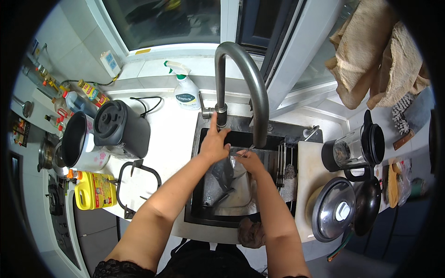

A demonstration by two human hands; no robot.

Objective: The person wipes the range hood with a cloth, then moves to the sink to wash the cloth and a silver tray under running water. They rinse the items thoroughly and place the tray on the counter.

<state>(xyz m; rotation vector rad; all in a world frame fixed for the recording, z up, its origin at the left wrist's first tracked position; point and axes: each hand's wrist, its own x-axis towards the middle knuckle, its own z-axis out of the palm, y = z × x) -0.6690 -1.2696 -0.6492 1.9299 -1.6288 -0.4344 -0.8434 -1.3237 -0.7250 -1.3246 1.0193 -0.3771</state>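
My left hand (214, 144) reaches over the back of the black sink (189, 209), its index finger stretched up to the base of the grey gooseneck faucet (264, 92), by the side handle (207, 112). Its fingers are apart with nothing in them. Below the spout my right hand (251, 163) is closed, its fingertips pinched on something thin and shiny that I cannot make out. Beneath both hands a shiny metal pan (238, 197) lies in the sink, with a dark object (221, 175) partly over it.
A wire rack (281, 162) and a white cutting board (308, 169) flank the sink's right side, beside a blender jar (347, 150) and a domed lid (333, 208). Left stand a spray bottle (186, 92), a dark lidded container (123, 129), a yellow jug (96, 191) and a pan support (121, 185).
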